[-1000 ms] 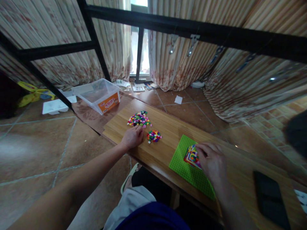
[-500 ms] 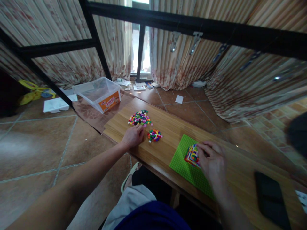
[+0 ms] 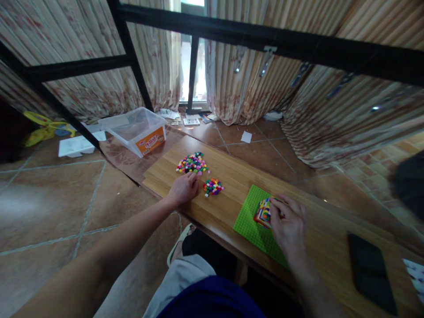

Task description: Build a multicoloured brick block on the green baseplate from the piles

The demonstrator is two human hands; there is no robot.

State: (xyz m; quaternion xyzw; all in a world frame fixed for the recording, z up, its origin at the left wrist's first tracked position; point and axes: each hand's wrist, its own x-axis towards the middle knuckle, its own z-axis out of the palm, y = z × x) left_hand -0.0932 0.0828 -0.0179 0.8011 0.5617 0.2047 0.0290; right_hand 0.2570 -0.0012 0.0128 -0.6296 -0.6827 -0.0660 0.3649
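On the wooden table, a green studded baseplate (image 3: 248, 221) carries a small multicoloured block of toy bricks (image 3: 263, 213). My right hand (image 3: 289, 225) is over the block's right side, thumb and fingers pinched together at its top; whatever they pinch is hidden. Further left, my left hand (image 3: 183, 187) rests on the table with curled fingers, and anything inside them is out of sight. Just beyond its fingertips lies a larger pile of loose small bricks (image 3: 193, 163). A smaller pile of bricks (image 3: 213, 187) sits to its right.
A dark phone-like slab (image 3: 372, 271) lies at the table's right end. Beyond the left end, a clear plastic bin (image 3: 132, 128) with an orange label stands on the floor. A black metal frame (image 3: 232, 30) crosses in front of the curtains.
My right hand has shifted slightly left over the brick block, its fingers still pinched. My left hand and the two piles look unchanged; the view has moved slightly.
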